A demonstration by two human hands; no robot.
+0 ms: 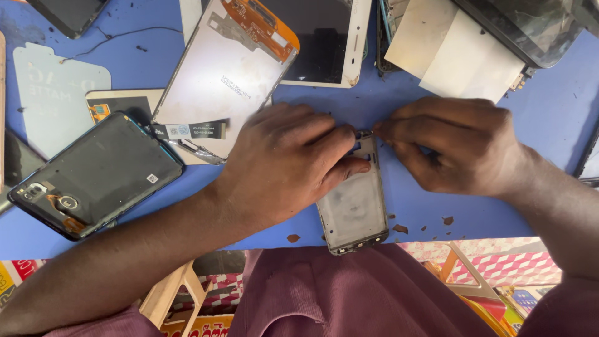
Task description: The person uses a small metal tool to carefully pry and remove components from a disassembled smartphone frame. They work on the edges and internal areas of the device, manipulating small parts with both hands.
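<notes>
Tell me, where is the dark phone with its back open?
In the head view, the dark phone lies at the left on the blue table, beside the left hand's forearm.

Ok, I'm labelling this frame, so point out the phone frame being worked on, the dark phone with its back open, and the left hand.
phone frame [355, 215], head view, bare grey inner panel.
dark phone [109, 168], head view, middle of its black back.
left hand [284, 165], head view, back of the hand.

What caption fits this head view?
Both hands, left and right, work a bare phone frame on a blue table.
</notes>
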